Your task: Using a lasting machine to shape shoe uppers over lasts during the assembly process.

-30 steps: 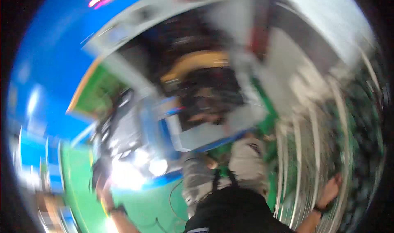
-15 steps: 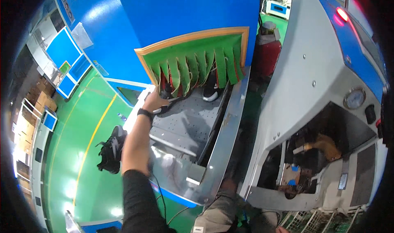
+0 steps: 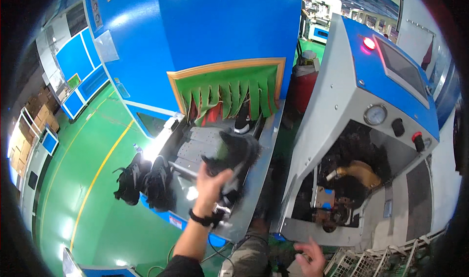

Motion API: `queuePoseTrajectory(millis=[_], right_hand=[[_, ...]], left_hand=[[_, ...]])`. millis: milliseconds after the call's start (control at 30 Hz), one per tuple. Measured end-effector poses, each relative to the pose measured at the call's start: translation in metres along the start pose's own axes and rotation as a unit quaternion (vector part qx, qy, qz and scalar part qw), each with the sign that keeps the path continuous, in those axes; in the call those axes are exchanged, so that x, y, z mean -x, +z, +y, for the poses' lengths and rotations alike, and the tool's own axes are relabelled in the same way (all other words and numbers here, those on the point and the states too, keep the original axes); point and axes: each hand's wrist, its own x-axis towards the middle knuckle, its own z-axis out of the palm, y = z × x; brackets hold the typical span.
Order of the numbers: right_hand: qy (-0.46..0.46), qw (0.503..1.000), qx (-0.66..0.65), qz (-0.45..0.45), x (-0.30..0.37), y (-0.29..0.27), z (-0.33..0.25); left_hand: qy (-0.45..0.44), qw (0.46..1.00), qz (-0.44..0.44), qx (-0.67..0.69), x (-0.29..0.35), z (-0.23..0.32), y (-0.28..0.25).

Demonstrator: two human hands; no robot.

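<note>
My left hand, with a dark band at the wrist, is closed on a black shoe above the near end of the grey perforated tray. The shoe is smeared by motion, and its grip points are partly hidden. Farther back, a second black shoe with a white sole pokes out from under the green strip curtain. My right hand is low at the right, fingers apart and holding nothing. Left of the tray sit a dark shoe and another dark shoe beside it.
A large blue machine frames the curtained opening. On the right stands a grey and blue machine with a gauge, a red light and an open cavity. White wire racks are at the lower right. Cables hang below the tray.
My left hand has come back from the curtain toward me with a black shoe. My right hand has come into fuller view. The view has tilted up and shifted.
</note>
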Motion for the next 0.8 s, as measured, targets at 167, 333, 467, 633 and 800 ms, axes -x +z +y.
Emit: queuePoseTrajectory(millis=[167, 333, 467, 633, 800], right_hand=[[-0.193, 0.954, -0.226, -0.043, -0.039, 0.047, -0.040], [0.077, 0.903, -0.415, -0.078, 0.011, -0.027, -0.005], [0.260, 0.762, -0.593, -0.028, 0.047, -0.051, 0.000], [0.036, 0.863, -0.497, 0.085, 0.021, -0.119, -0.027], [-0.081, 0.986, 0.005, 0.147, -0.031, -0.159, -0.107]], left_hand=[[-0.034, 0.948, -0.302, 0.096, 0.158, 0.004, 0.043], [-0.095, 0.850, -0.507, -0.110, 0.199, 0.017, 0.056], [0.008, 0.803, -0.571, -0.171, 0.223, -0.038, 0.070], [0.073, 0.788, -0.612, -0.002, 0.260, 0.002, 0.117], [-0.214, 0.853, -0.474, -0.040, 0.223, -0.009, 0.136]])
